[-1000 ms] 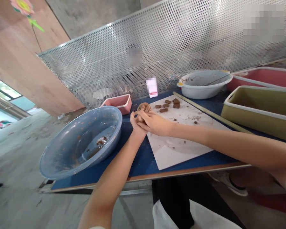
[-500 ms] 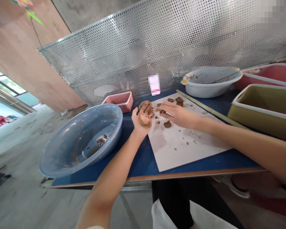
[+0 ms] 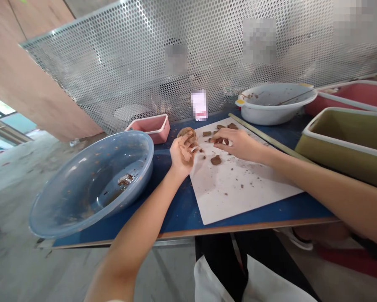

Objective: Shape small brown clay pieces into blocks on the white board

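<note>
My left hand [image 3: 182, 152] is raised palm up at the left edge of a white board [image 3: 238, 184], its clay-smeared fingers curled around a brown clay lump [image 3: 186, 133]. On the board, my right hand [image 3: 235, 142] lies palm down, fingertips pinching one of several small brown clay pieces [image 3: 219, 140]. A flattened clay piece [image 3: 216, 160] rests on the board just in front of that hand. More small pieces [image 3: 220, 126] lie at the board's far edge.
A large blue basin [image 3: 90, 180] with clay residue overhangs the blue table's left end. A pink tray [image 3: 150, 126] and a white basin [image 3: 274, 104] stand at the back by the perforated metal screen. A long stick [image 3: 270, 138], an olive bin [image 3: 345, 142] and a red bin [image 3: 358, 94] lie right.
My hands were pressed together over the clay a second ago. They have parted: the left turned palm up with the lump, the right reached onto the board among the small pieces.
</note>
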The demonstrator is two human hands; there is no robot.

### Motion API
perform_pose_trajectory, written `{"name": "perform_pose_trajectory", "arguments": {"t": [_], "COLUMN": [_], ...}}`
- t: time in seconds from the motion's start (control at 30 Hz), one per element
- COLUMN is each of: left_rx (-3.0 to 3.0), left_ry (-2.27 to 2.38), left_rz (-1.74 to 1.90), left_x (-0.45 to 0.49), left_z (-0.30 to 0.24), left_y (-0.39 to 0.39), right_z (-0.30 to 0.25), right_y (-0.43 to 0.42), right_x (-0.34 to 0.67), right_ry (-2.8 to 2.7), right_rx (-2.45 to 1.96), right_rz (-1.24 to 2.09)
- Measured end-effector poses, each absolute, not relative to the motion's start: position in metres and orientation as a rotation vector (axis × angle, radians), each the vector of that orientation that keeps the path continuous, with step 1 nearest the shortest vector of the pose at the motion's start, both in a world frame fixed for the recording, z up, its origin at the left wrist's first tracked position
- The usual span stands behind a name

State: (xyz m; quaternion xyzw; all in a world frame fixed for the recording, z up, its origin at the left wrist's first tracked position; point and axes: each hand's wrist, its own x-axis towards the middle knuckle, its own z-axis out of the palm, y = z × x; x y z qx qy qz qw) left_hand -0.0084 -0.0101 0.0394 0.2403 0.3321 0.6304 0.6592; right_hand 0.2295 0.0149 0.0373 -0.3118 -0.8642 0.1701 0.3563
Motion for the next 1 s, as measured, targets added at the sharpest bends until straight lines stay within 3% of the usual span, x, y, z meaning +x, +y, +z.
{"name": "perform_pose_trajectory", "arguments": {"t": [0.27,1.0], "left_rx": [0.571,0.576], "left_ry": [0.758,0.771], "left_rz": [1.428,1.437], "left_x": [-0.007,-0.007], "left_z": [0.039,0.037], "left_y": [-0.012,-0.011], "right_z": [0.034,0.006], "right_y": [0.011,-0.001], "right_x": [0.227,0.211], "right_ry": [-2.265,-2.436], "right_rx": [-0.894,-0.929], "right_rz": [0.494,0.192]}}
